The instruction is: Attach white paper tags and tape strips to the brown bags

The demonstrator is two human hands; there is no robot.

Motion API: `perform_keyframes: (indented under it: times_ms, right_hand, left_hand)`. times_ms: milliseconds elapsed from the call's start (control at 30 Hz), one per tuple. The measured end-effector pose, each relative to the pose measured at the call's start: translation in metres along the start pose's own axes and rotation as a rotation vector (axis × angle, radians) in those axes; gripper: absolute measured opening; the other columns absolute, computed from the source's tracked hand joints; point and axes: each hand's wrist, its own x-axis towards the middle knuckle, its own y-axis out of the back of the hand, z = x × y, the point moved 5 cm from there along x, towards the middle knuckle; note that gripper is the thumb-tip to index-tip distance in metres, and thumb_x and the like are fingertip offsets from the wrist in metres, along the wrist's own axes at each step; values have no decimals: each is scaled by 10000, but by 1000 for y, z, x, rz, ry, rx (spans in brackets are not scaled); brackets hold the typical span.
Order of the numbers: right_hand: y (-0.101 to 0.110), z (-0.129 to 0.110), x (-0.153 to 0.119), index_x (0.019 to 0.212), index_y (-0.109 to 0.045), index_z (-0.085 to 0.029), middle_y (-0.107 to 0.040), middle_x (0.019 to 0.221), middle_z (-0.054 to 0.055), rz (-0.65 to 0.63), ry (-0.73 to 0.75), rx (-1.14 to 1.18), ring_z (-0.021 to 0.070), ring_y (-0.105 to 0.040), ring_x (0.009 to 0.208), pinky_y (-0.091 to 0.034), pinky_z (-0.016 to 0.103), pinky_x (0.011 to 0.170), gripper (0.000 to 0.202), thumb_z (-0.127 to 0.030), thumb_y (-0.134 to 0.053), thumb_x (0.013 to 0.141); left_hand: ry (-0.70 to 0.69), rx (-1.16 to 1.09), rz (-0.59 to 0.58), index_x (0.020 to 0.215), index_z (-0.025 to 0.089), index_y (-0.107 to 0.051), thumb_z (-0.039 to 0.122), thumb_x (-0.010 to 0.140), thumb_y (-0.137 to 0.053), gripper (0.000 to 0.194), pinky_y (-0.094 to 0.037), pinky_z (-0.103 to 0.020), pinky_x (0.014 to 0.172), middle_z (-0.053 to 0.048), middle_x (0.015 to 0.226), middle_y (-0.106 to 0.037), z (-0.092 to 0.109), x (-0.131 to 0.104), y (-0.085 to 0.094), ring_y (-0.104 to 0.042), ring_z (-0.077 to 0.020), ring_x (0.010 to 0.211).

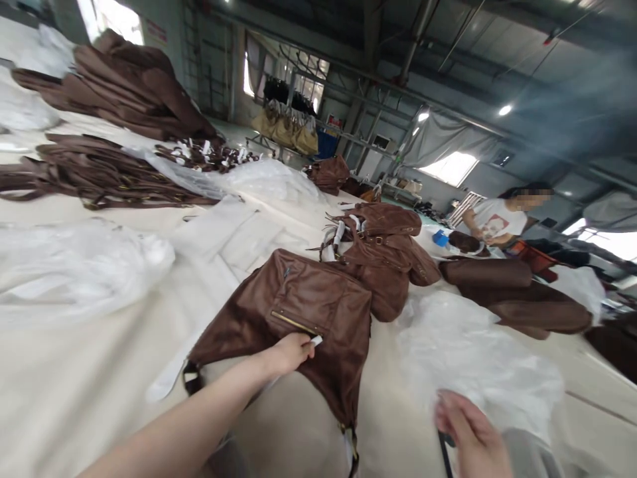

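Observation:
A brown leather bag (328, 299) lies on the pale tabletop with its opening side toward me. A brass zipper (293, 321) runs across its face. At the zipper's right end, my left hand (291, 352) is closed in a pinch on a small white-wrapped tab (316, 340), which looks like the zipper pull. Dark strap ends with metal fittings hang from the bag's two near corners. To the right, apart from the bag, my right hand (470, 431) is closed, its fingers curled. A thin black thing (444, 455) shows under those fingers; its kind is unclear.
Several brown bags (383, 259) lie just beyond. Crumpled clear plastic (478, 358) spreads at right, more plastic (79, 265) at left. Stacked brown straps (104, 172) and a brown heap (129, 86) stand at far left. A person (497, 219) in a white shirt works across the table.

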Motion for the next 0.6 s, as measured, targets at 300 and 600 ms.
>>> perform_keyframes:
  times_ms: [300,600]
  right_hand:
    - [-256,-82,-34,638,-565,-162,-472,494,-54,-775,-185,560,54,-371,410,-249,193,397,378,-479,-769,608]
    - [-260,-50,-27,579,-498,-180,-433,432,-77,-762,-212,422,49,-345,349,-205,188,348,395,-500,-722,635]
  left_hand:
    - [-96,117,106,734,166,-613,258,834,-426,231,-383,-246,637,-51,720,-621,2,-8,5,-543,-165,656]
    - [-94,86,66,762,156,-597,239,831,-423,205,-385,-230,624,-33,720,-598,2,-10,6,-520,-149,673]
